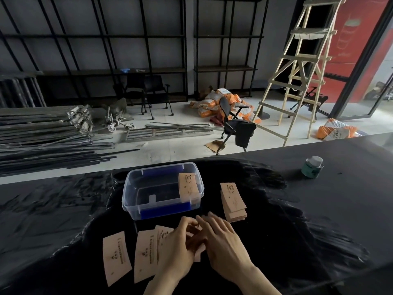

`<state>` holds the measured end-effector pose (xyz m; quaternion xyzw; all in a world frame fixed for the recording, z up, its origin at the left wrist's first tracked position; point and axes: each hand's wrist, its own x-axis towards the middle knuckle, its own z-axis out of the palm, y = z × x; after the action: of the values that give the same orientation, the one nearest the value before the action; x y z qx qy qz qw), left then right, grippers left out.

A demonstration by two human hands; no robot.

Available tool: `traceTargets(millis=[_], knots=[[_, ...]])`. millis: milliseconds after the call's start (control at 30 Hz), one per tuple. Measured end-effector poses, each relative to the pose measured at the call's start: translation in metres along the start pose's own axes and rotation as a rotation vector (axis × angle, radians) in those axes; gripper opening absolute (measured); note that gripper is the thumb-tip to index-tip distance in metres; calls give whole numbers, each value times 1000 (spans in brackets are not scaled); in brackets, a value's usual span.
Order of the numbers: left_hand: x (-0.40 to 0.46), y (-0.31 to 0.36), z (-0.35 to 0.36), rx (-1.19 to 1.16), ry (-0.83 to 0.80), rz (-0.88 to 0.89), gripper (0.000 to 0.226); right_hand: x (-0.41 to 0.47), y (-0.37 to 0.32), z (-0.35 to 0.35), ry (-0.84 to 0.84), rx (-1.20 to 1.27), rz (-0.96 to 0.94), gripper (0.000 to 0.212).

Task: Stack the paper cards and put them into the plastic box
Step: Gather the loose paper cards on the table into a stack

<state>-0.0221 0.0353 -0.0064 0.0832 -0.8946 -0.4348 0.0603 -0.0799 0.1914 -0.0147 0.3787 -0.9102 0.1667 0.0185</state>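
A clear plastic box [136, 184] with blue clips stands on the dark table, and a few tan paper cards [188, 187] lean inside its right end. Right of the box lies a neat stack of cards [232, 202]. Near the table's front, loose cards are spread out: one at the left [116, 257], one beside it [145, 254], and more partly hidden under my hands. My left hand [177, 250] and my right hand [223, 241] meet over those cards, fingers curled on them. How many cards they hold is hidden.
A small green-labelled jar [312, 167] stands at the table's far right. The table's far edge [212, 157] runs behind the box. Beyond it the floor holds metal bars, office chairs, orange sacks and a wooden ladder [297, 71].
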Motion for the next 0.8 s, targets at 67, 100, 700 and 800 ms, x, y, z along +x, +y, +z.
traceTargets(millis=[67,100,700,800], knots=[[0,0,5,-69,43,-5,45,-4,5,-2,-13,2,-9,55],[-1,-3,8,-69,73,-21,43,-6,9,-2,-15,4,-3,52],[8,-18,-25,-9,148,-198,60,-10,24,-7,-63,11,43,43],[7,-9,-20,-43,69,-120,54,-9,21,-3,-16,102,92,65]])
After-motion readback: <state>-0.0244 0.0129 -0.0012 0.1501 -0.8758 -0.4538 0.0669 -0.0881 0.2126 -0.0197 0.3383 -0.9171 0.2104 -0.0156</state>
